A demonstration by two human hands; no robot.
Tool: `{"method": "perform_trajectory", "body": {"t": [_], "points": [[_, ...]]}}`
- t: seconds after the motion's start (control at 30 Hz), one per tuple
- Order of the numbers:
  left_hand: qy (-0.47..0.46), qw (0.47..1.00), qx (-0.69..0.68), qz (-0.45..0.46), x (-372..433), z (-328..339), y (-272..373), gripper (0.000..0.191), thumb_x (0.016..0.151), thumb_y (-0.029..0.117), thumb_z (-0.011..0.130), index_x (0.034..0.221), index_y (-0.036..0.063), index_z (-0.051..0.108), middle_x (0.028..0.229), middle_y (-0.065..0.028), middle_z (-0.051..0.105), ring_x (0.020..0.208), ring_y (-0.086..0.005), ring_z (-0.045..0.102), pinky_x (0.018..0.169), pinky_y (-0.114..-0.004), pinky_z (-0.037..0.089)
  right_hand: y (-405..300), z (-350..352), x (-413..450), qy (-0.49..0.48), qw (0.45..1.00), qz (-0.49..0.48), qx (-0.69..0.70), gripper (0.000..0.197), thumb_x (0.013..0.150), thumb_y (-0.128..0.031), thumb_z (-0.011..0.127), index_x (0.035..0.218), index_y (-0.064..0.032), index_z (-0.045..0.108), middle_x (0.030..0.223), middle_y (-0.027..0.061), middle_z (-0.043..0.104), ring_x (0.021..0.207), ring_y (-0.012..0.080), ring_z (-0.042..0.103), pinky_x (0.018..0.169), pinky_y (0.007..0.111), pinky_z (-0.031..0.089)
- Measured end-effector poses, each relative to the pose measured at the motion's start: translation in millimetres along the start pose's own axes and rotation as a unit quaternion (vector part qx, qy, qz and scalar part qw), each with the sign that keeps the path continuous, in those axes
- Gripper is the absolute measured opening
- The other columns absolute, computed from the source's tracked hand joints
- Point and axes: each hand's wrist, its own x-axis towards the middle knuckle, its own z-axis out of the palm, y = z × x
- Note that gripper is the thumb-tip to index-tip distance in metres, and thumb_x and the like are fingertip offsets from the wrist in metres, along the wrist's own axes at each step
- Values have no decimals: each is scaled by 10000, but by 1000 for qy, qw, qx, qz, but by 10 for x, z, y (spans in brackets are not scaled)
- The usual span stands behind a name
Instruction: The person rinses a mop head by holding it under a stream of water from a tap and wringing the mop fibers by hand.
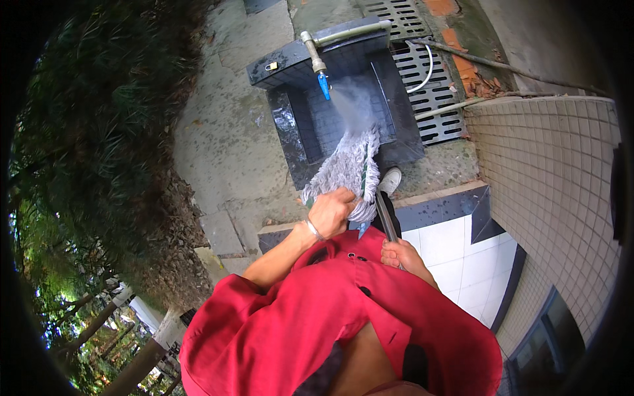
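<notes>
My left hand (333, 213), with a bracelet on its wrist, grips the near end of a wet grey-white string mop head (342, 161). The strands spread forward over the near rim of a dark tiled outdoor basin (293, 129). My right hand (403, 253) is closed round the metal mop handle (388, 218), close to my red shirt. From a tap with a blue lever (323, 86) on the far side, water (349, 106) sprays onto the far strands. The mop's head end of the handle is partly hidden by strands.
A brass padlock (271, 66) lies on the basin's back ledge. Slotted drain covers (431, 94) and a hose (510, 68) are to the right, beside a tiled wall (550, 148). My shoe (391, 180) stands by the basin's near right corner. Dark plants (109, 109) grow at left.
</notes>
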Motion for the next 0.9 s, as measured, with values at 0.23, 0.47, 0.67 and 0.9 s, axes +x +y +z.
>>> {"method": "perform_trajectory", "body": {"t": [0.23,0.47,0.67,0.9], "points": [[278,951,-102,-85,297,-468,-297,284,600,-116,569,843,-6,665,758,-92,646,702,-212,604,630,-278,465,-143,317,-188,27,996,-64,-61,82,862,-54,478,832,-95,413,529,-14,380,402,83,384,339,243,307],[397,798,-259,-372,430,-542,-896,133,682,-2,684,812,-28,676,722,-14,648,642,-97,565,616,-255,454,-373,233,225,64,976,-103,-181,79,854,-55,486,852,-79,410,528,-7,396,365,86,380,312,248,307],[471,704,-305,-435,421,-678,-1167,125,666,45,690,769,-20,665,707,-57,642,622,-139,577,590,-285,460,-481,240,341,72,968,-96,-219,88,848,-59,496,835,-78,411,535,-8,396,384,83,397,319,254,330],[385,804,-245,-381,299,-654,-1139,146,689,66,707,785,-32,657,705,-22,638,622,-96,542,595,-271,449,-506,204,405,65,982,-75,-161,119,841,-65,510,817,-86,396,553,2,410,382,92,400,308,268,326]]}}
